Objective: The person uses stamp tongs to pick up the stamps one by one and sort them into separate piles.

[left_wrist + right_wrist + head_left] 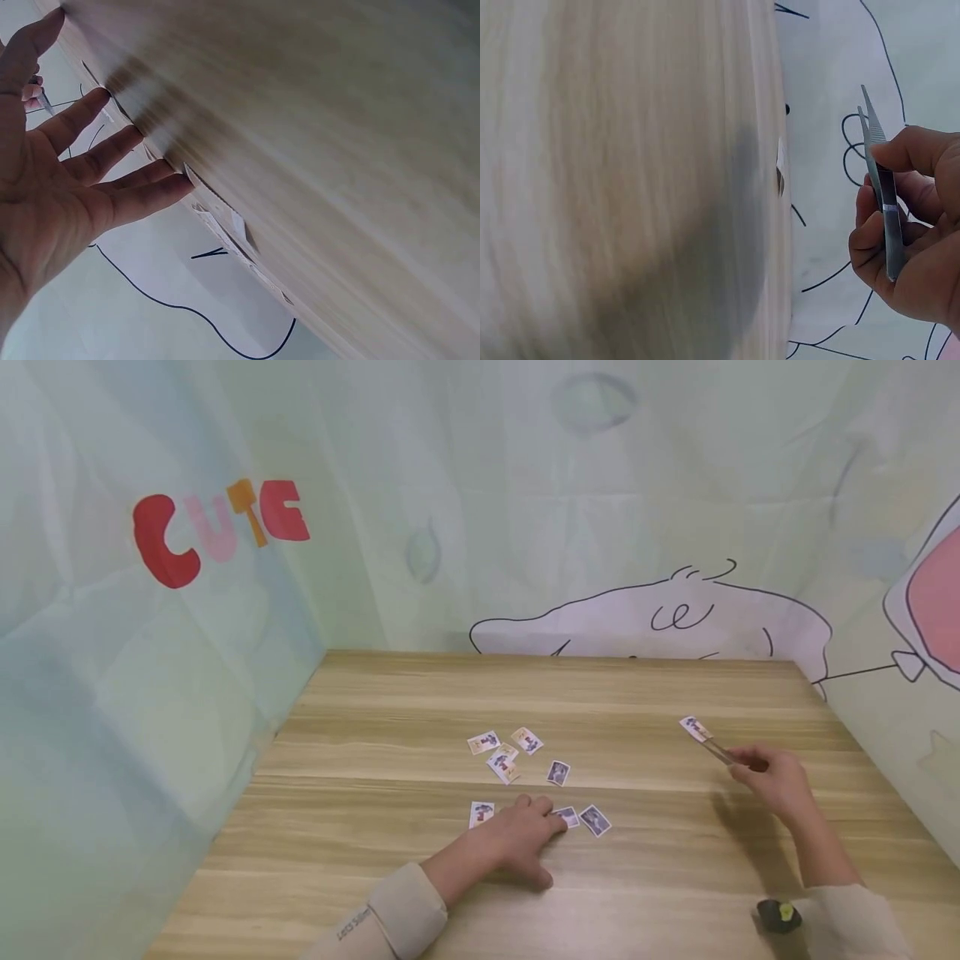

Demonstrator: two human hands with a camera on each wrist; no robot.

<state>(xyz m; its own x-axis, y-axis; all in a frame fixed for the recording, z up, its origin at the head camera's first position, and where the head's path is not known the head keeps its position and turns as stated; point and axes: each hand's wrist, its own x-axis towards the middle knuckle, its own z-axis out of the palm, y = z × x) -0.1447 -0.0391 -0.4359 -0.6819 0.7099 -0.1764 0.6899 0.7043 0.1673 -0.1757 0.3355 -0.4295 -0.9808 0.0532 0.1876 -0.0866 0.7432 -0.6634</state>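
My right hand [776, 781] holds metal tweezers [885, 191] between thumb and fingers. Their tips stand slightly apart with nothing between them in the right wrist view. A small stamp-like picture card [696, 728] lies on the table just beyond the tips. My left hand [517, 837], fingers spread, rests its fingertips on or beside several similar cards near the table's middle. One colourful card [482, 813] shows left of that hand; a grey card [566, 817] is partly hidden by its fingers. Another grey card [596, 821] lies to the right.
Behind the left hand lie a grey card [558, 773] and several colourful cards [528, 741], two overlapping. The wood-grain table [360, 735] meets a printed cloth backdrop [420, 485] at its back and sides. A dark object with a yellow spot [780, 916] is at the right sleeve.
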